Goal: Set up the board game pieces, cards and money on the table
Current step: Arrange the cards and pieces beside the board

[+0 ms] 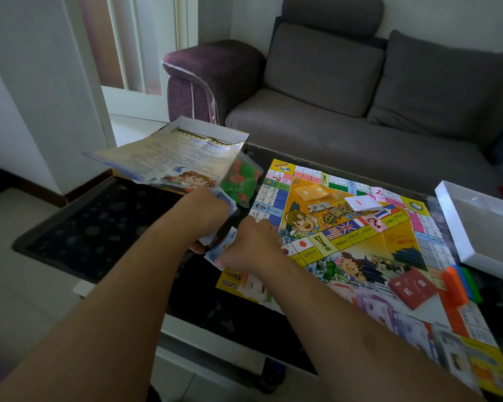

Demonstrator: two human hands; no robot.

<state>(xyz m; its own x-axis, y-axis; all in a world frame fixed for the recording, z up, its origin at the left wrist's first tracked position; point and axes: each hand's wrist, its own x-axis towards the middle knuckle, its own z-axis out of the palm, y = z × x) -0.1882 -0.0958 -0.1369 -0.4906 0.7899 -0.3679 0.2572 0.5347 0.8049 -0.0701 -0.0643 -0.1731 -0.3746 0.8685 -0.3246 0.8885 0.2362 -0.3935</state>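
The colourful game board (360, 245) lies unfolded on the dark glass table (99, 227). My left hand (209, 216) grips a stack of bluish paper money (228, 203) just left of the board. My right hand (250, 245) pinches more blue notes (215, 256) at the board's left edge. A clear bag of green and red pieces (238, 181) lies beyond my left hand. On the board sit an orange card deck (311, 192), a white card stack (363, 203) and a red card deck (413, 290). Purple notes (372, 303) lie along the board's near edge.
An open box (224, 132) holding the rules sheet (169, 158) stands at the table's far left corner. A white box lid (453, 224) lies to the right, with orange, blue and green blocks (459, 285) beside it. A grey sofa (360, 97) stands behind the table.
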